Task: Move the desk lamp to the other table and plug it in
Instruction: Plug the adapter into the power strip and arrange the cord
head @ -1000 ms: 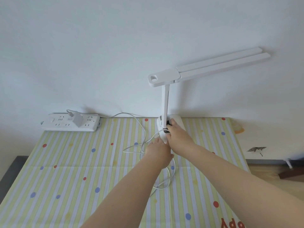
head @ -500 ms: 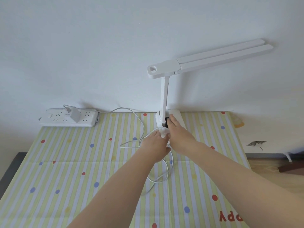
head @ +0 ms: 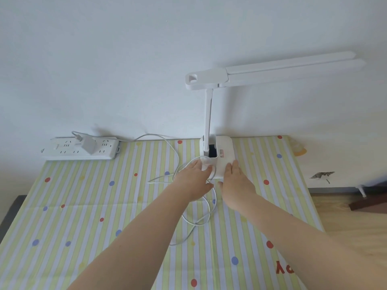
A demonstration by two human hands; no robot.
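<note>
At the far left, against the white wall [head: 125, 59], a white power strip [head: 80, 148] lies lengthwise along the table's back edge, with a white plug adapter [head: 89, 144] seated in it and leaning a little to the right. From the adapter a thin white cable [head: 167, 143] arcs rightward over the striped, dotted tablecloth [head: 83, 206], drops toward the middle of the table and gathers in loose loops that lie between the two forearms and just in front of the lamp's foot (the loops cross directly under the wrists). The left hand [head: 193, 177] reaches to the near-left corner of the lamp base [head: 225, 149], its fingers extended against that corner and over the cable where it meets the base; whether they pinch the cable cannot be told. The desk lamp [head: 209, 114] stands at the back of the table, right of centre, close to the wall. Its thin post rises upright from the base, and its long flat head [head: 272, 70] runs nearly level, long axis left to right, the free end pointing right and slightly upward. The right hand [head: 235, 178] lies flat with straight fingers close together, fingertips on the near edge of the base. Farther right, beyond the table edge, is a wooden floor [head: 345, 216]
</note>
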